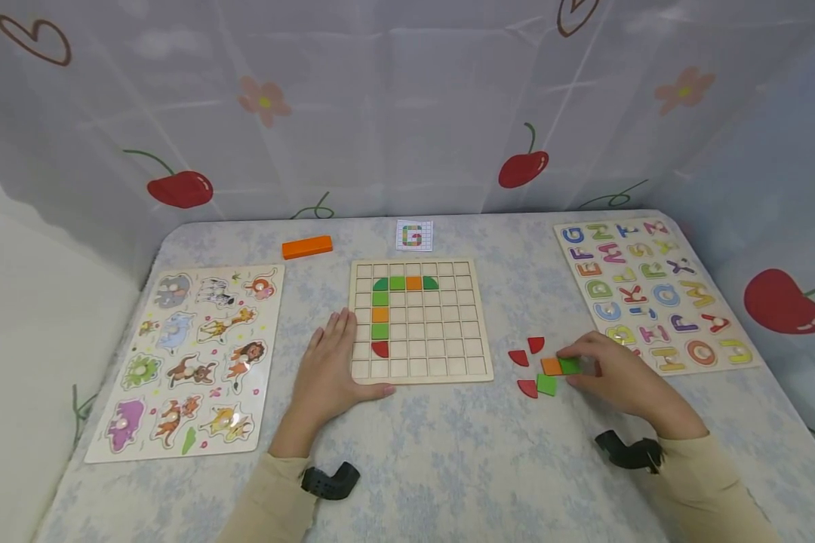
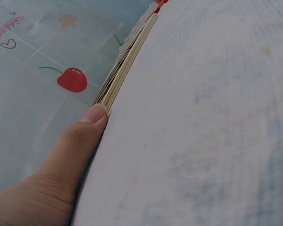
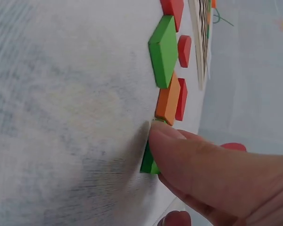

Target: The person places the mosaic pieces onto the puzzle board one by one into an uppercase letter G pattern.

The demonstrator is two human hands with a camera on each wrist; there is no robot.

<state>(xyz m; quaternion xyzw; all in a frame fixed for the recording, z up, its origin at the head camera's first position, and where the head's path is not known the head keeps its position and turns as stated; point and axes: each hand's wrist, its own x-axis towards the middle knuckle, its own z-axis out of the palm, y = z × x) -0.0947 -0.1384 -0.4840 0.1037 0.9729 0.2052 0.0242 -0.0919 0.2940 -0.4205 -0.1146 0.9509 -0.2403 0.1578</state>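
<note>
My right hand (image 1: 614, 373) pinches a green square tile (image 1: 570, 366) between thumb and fingers, low over the cloth. Touching or nearly touching it is an orange square tile (image 1: 552, 366), with another green square tile (image 1: 546, 385) just below. Three red quarter-round tiles (image 1: 518, 358) lie around these. My left hand (image 1: 326, 373) rests flat at the left edge of the wooden grid board (image 1: 441, 332), fingers straight, thumb (image 2: 96, 115) against the near edge. Green, orange and red tiles form a column and a short top row on the board.
Behind the board lies a small pattern card (image 1: 414, 236), with an orange box (image 1: 307, 246) to its left. An animal puzzle board (image 1: 204, 407) is at the left. An alphabet puzzle board (image 1: 709, 354) is at the right, partly under the right hand.
</note>
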